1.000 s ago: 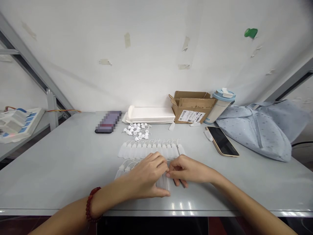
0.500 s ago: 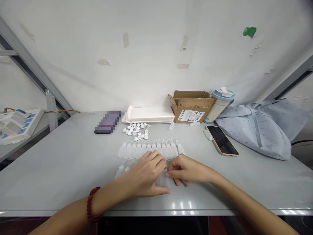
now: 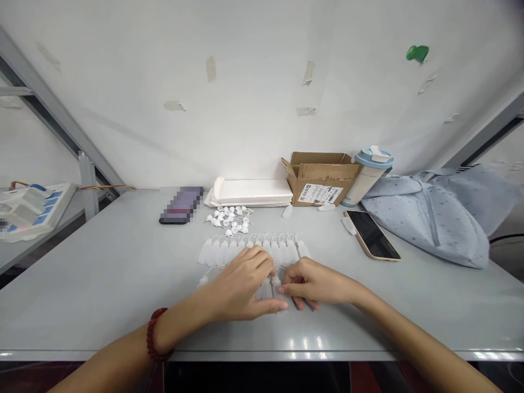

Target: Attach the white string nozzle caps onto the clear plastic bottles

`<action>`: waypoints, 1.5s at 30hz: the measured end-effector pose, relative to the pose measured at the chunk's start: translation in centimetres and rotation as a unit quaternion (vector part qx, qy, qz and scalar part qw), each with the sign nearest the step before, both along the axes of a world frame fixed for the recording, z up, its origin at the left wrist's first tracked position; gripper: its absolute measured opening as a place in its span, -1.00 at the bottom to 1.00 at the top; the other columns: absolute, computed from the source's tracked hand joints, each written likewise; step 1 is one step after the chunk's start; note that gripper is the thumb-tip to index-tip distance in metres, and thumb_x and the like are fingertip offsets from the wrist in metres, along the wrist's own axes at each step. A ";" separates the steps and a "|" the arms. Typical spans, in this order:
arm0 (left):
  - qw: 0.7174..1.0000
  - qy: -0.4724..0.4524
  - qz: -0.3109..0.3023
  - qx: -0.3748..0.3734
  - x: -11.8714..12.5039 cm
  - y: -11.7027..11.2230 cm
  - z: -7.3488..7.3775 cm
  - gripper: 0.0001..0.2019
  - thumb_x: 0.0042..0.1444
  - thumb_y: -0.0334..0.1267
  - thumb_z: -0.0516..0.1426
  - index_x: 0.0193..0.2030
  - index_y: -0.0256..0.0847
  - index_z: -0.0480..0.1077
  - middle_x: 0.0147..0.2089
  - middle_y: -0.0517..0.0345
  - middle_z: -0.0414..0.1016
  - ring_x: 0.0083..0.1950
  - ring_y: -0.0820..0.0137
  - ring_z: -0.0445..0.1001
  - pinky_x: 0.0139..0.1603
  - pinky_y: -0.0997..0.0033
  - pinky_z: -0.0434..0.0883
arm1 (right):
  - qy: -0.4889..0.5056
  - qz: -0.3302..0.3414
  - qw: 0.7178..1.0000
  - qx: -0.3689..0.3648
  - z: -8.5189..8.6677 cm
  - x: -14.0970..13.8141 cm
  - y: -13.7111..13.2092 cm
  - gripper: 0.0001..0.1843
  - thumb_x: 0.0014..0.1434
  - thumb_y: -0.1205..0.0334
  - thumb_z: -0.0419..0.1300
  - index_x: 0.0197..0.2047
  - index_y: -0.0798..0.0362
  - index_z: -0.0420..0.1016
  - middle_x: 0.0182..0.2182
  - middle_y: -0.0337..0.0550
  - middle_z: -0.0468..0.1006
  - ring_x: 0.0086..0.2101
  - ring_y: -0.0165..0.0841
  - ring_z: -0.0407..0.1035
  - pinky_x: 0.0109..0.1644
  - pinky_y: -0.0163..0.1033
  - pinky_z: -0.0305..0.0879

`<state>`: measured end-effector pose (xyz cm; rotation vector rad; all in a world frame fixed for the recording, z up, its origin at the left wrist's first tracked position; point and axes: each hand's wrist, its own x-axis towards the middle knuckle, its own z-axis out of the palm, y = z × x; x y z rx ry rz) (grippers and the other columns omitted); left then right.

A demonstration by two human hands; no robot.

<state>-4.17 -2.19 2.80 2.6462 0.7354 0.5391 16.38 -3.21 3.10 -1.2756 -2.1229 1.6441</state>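
My left hand lies palm down over a front row of small translucent plastic bottles, thumb stretched along their near ends and fingers bent over the far side. Its palm hides most of that row. At the right end of the row is my right hand, fingers loosely bent and apart, its thumb tip against the last bottle. Just beyond runs a second row of similar bottles, side by side, with thin looped strings at their tops. Behind them is a loose heap of white caps.
A white stack of flat packs, an open cardboard box and a tumbler stand along the wall. Phones lie at left and right, with a blue fabric bag beyond. Single translucent pieces lie near the box.
My left hand has shifted slightly left and lower, its thumb now closer to my right thumb. More bottle tops show between the hands. The right hand has barely moved.
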 end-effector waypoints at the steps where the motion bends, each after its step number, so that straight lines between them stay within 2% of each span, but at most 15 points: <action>1: 1.000 -0.004 0.004 -0.006 -0.2 0.2 0.1 -0.63 0.06 0.06 0.14 -0.24 -0.25 0.31 -0.24 0.06 0.37 -0.18 0.28 0.28 -0.18 0.27 0.30 | -0.002 0.001 1.000 -0.001 0.1 0.1 0.0 -0.56 0.16 -0.04 0.08 -0.58 0.11 0.29 -0.68 -0.30 0.41 -0.77 -0.60 0.15 -0.65 -0.44 0.11; 7: 0.997 -0.023 0.063 -0.035 -1.5 2.4 0.6 -0.76 0.26 -0.12 -0.05 -0.23 -0.22 0.32 -0.19 0.06 0.39 -0.09 0.29 0.28 -0.08 0.26 0.30 | 0.003 -0.030 1.000 0.001 1.3 1.8 0.9 -0.55 0.14 -0.09 0.08 -0.54 0.12 0.34 -0.68 -0.28 0.40 -0.76 -0.57 0.14 -0.68 -0.42 0.06; 9: 0.994 -0.033 0.100 -0.032 -2.1 3.9 0.4 -0.75 0.28 -0.19 -0.10 -0.24 -0.21 0.34 -0.18 0.07 0.41 -0.07 0.30 0.28 -0.03 0.24 0.28 | -0.003 -0.069 0.996 0.053 1.9 3.0 1.7 -0.56 0.16 -0.09 0.05 -0.54 0.11 0.34 -0.67 -0.28 0.40 -0.74 -0.55 0.15 -0.65 -0.40 0.07; 11: 0.987 -0.048 0.154 -0.018 -2.7 5.9 -0.1 -0.75 0.27 -0.20 -0.10 -0.23 -0.20 0.35 -0.13 0.06 0.42 -0.01 0.26 0.26 -0.01 0.23 0.27 | -0.039 -0.128 0.980 0.144 2.3 4.3 2.6 -0.59 0.18 -0.05 0.03 -0.51 0.10 0.36 -0.65 -0.26 0.42 -0.70 -0.50 0.21 -0.59 -0.37 0.11; 12: 0.982 -0.055 0.182 -0.004 -2.9 6.9 -0.5 -0.75 0.26 -0.20 -0.09 -0.20 -0.20 0.36 -0.10 0.06 0.42 0.02 0.24 0.25 0.02 0.20 0.26 | -0.081 -0.166 0.961 0.207 2.3 5.1 3.2 -0.60 0.18 -0.02 0.03 -0.51 0.09 0.36 -0.63 -0.22 0.44 -0.64 -0.45 0.28 -0.53 -0.34 0.16; 14: 0.979 -0.033 0.203 0.016 -3.1 8.6 -1.4 -0.73 0.23 -0.18 -0.07 -0.10 -0.22 0.37 0.01 0.04 0.40 0.10 0.20 0.19 0.11 0.13 0.19 | -0.201 -0.252 0.885 0.337 2.1 6.7 4.2 -0.68 0.19 0.07 0.02 -0.46 0.08 0.40 -0.53 -0.14 0.50 -0.51 -0.34 0.37 -0.42 -0.28 0.21; 15: 0.978 -0.013 0.206 0.021 -3.2 9.2 -1.8 -0.71 0.23 -0.17 -0.06 -0.05 -0.22 0.36 0.07 0.04 0.37 0.14 0.17 0.16 0.13 0.08 0.17 | -0.270 -0.278 0.843 0.374 1.9 7.5 4.7 -0.74 0.18 0.11 0.03 -0.42 0.07 0.41 -0.46 -0.10 0.53 -0.44 -0.28 0.39 -0.38 -0.24 0.22; 16: 0.978 0.009 0.209 0.024 -3.1 9.6 -2.1 -0.70 0.22 -0.16 -0.06 -0.01 -0.20 0.35 0.10 0.05 0.35 0.16 0.14 0.13 0.14 0.02 0.13 | -0.334 -0.298 0.808 0.382 1.6 8.3 5.1 -0.78 0.17 0.15 0.03 -0.37 0.07 0.42 -0.39 -0.05 0.55 -0.38 -0.22 0.41 -0.36 -0.21 0.22; 18: 0.977 0.046 0.207 0.022 -3.0 10.0 -2.5 -0.67 0.23 -0.14 -0.08 0.03 -0.15 0.34 0.16 0.08 0.31 0.19 0.09 0.09 0.15 -0.08 0.08 | -0.424 -0.297 0.769 0.375 0.9 9.7 5.7 -0.79 0.17 0.20 0.03 -0.24 0.10 0.43 -0.20 0.06 0.51 -0.22 -0.10 0.39 -0.32 -0.17 0.24; 20: 0.977 0.066 0.204 0.015 -2.7 9.9 -2.6 -0.65 0.26 -0.12 -0.12 0.05 -0.11 0.33 0.18 0.10 0.30 0.22 0.07 0.06 0.14 -0.13 0.04 | -0.492 -0.293 0.741 0.349 0.2 10.9 6.1 -0.72 0.15 0.19 0.06 -0.12 0.14 0.42 -0.13 0.17 0.46 -0.10 0.01 0.33 -0.27 -0.12 0.26; 21: 0.976 0.073 0.203 0.013 -2.7 9.8 -2.7 -0.65 0.26 -0.11 -0.14 0.05 -0.10 0.33 0.18 0.09 0.29 0.23 0.06 0.05 0.14 -0.15 0.04 | -0.513 -0.292 0.737 0.330 0.0 11.4 6.2 -0.67 0.14 0.17 0.08 -0.07 0.16 0.41 -0.12 0.20 0.44 -0.09 0.03 0.32 -0.25 -0.10 0.27; 26: 0.975 0.092 0.202 0.023 -2.6 9.5 -2.6 -0.62 0.26 -0.06 -0.14 0.03 -0.16 0.33 0.16 0.02 0.31 0.20 0.05 0.07 0.11 -0.13 0.06 | -0.525 -0.285 0.751 0.282 -0.7 12.7 6.6 -0.60 0.17 0.20 0.05 0.07 0.11 0.34 -0.12 0.19 0.43 -0.10 0.00 0.35 -0.20 -0.09 0.27; 34: 0.975 0.073 0.208 0.036 -2.5 9.4 -2.3 -0.64 0.25 -0.08 -0.11 0.02 -0.18 0.33 0.09 0.02 0.37 0.16 0.07 0.12 0.10 -0.10 0.09 | -0.510 -0.260 0.765 0.296 -1.0 12.8 6.9 -0.62 0.13 0.35 0.04 0.03 0.05 0.39 -0.11 0.08 0.48 -0.16 -0.12 0.41 -0.24 -0.17 0.27; 41: 0.976 0.005 0.217 0.032 -2.6 8.9 -1.2 -0.63 0.25 -0.13 -0.09 0.08 -0.21 0.32 0.10 0.02 0.38 0.17 0.12 0.14 0.13 0.00 0.13 | -0.477 -0.246 0.784 0.313 -1.2 11.3 6.9 -0.61 0.15 0.33 0.04 0.06 0.13 0.34 -0.11 0.12 0.51 -0.13 -0.07 0.40 -0.28 -0.16 0.27; 45: 0.972 -0.074 0.222 -0.010 -2.7 8.5 -0.6 -0.62 0.24 -0.09 -0.07 0.07 -0.19 0.35 0.11 0.04 0.38 0.19 0.19 0.17 0.19 0.09 0.12 | -0.436 -0.243 0.791 0.354 -1.1 10.1 6.6 -0.59 0.16 0.34 0.02 0.10 0.13 0.27 -0.10 0.06 0.49 -0.08 -0.12 0.36 -0.19 -0.17 0.29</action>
